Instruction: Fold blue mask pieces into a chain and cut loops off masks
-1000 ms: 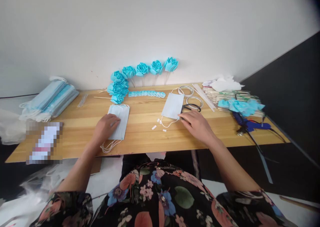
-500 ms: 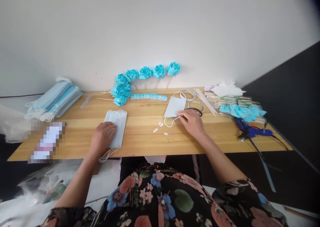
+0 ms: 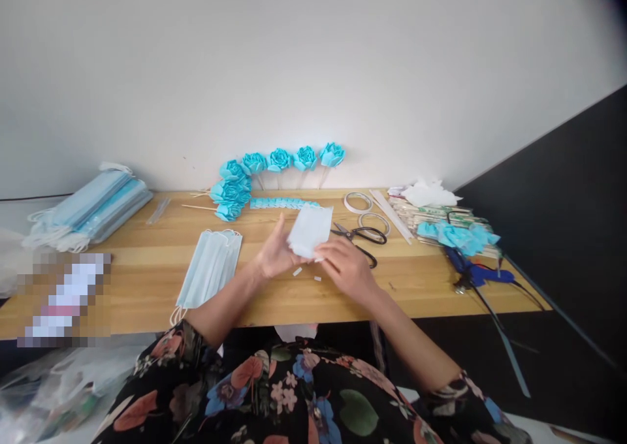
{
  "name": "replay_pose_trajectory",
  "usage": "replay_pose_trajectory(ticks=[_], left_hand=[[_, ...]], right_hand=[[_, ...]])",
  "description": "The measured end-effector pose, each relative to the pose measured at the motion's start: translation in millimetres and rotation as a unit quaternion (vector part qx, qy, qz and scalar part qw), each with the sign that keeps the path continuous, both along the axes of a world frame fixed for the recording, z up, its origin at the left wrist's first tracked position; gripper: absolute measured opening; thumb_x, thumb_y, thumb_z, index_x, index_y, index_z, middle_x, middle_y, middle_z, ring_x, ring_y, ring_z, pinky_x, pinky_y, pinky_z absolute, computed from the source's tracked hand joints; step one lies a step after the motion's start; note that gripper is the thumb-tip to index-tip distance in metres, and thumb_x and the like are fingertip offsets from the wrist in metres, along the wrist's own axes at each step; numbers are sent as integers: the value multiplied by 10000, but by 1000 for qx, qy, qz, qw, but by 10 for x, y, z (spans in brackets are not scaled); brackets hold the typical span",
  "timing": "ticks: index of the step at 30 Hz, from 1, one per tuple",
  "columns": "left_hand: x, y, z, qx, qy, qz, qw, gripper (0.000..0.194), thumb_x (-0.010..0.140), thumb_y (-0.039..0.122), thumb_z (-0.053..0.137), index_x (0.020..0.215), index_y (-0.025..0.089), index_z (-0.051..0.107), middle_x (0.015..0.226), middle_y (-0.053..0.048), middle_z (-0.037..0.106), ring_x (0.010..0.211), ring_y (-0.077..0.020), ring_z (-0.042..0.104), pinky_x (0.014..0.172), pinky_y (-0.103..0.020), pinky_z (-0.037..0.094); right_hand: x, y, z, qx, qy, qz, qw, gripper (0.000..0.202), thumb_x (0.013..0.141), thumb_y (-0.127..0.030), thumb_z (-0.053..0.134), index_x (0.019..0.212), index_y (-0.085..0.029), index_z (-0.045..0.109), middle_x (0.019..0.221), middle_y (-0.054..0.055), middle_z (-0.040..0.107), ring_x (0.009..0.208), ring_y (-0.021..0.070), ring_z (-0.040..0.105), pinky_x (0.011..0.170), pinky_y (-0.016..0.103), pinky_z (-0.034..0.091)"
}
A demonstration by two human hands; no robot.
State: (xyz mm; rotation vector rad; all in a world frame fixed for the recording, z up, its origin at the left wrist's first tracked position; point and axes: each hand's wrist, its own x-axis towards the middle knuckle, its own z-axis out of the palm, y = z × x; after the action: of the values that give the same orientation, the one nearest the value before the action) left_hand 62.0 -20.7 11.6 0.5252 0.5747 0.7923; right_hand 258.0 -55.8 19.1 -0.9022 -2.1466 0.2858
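Observation:
In front of me a pale blue face mask (image 3: 310, 227) is raised off the table. My right hand (image 3: 345, 268) pinches its lower edge between thumb and fingers. My left hand (image 3: 275, 254) is at the mask's left side, the thumb stretched up and apart from it. The other left fingers are partly hidden behind the mask. Small white strips (image 3: 297, 271) lie on the table beneath the hands. Black-handled scissors (image 3: 360, 234) rest just beyond my right hand. A stack of face masks (image 3: 209, 268) lies beside my left forearm.
Blue paper-like roses on sticks (image 3: 279, 160) lean against the wall. A row of folded blue pieces (image 3: 279, 203) lies before them. Tape rolls (image 3: 358, 202) and a blue glue gun (image 3: 482, 274) are on the right. More masks (image 3: 93, 202) and a blurred-out phone-like object (image 3: 73, 294) are on the left.
My left hand has left the mask stack and moved right. My right hand has lifted the single mask from the table and brought it left. The scissors are now uncovered.

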Motion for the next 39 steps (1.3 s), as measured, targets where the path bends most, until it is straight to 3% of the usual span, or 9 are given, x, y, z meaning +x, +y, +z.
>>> replay_pose_trajectory(ticks=[4,7,12,15,19,24,29,32,39], left_hand=[[-141,58,-59,3,89,38,995,483,786,374,730,1180,111,632,1085,-177,743,1058,-343,697,911,-459,562],[-210,59,-35,23,142,108,984,427,694,193,790,1097,131,665,1059,-145,755,986,-308,716,894,-439,567],[-180,62,67,70,178,100,976,408,653,226,853,1025,130,715,1024,-136,768,869,-263,722,824,-398,568],[-139,91,68,104,194,57,974,392,645,286,868,966,111,726,936,-137,771,783,-242,710,738,-351,548],[-167,178,55,115,238,57,963,437,638,342,880,952,85,717,924,-136,764,786,-233,690,760,-344,523],[-243,283,-3,147,309,67,937,482,629,398,878,965,92,718,942,-121,749,794,-221,667,737,-323,496],[-260,291,-140,166,396,82,899,346,662,349,839,867,101,712,846,-86,736,734,-204,644,669,-297,476],[-281,253,-163,160,385,86,905,321,683,332,816,889,108,713,842,-69,734,728,-191,635,663,-285,478],[-322,204,-167,144,342,73,926,430,685,443,823,910,93,714,799,-73,714,670,-168,609,627,-275,485]], right_hand=[[45,-107,-38,8,-27,90,996,302,954,-156,497,1127,-272,715,1104,57,768,1021,237,685,915,459,560],[133,-4,-17,-55,49,55,996,371,955,-208,503,1285,-305,643,1250,69,714,1171,244,645,1033,503,504],[65,363,10,-292,251,26,923,485,913,-450,575,1354,-247,575,1223,101,709,1092,245,679,860,395,581],[-94,589,1,-359,278,-16,891,437,811,-511,672,1098,-183,692,969,64,744,841,219,683,704,329,556],[-254,823,-45,-327,283,-64,899,360,766,-517,705,787,-159,685,716,8,658,667,163,576,622,279,454],[-367,945,-235,-303,276,-64,910,352,762,-519,708,757,-168,678,669,-11,603,630,145,512,606,273,414],[-367,893,-383,-353,299,-28,886,358,771,-544,709,741,-192,649,664,-17,607,617,148,547,587,272,454],[-329,853,-368,-382,299,-10,874,387,791,-570,692,702,-201,617,622,-18,606,578,148,565,565,273,476],[-335,798,-342,-334,260,-28,906,392,842,-522,665,630,-210,556,549,-32,575,524,126,534,561,258,449]])
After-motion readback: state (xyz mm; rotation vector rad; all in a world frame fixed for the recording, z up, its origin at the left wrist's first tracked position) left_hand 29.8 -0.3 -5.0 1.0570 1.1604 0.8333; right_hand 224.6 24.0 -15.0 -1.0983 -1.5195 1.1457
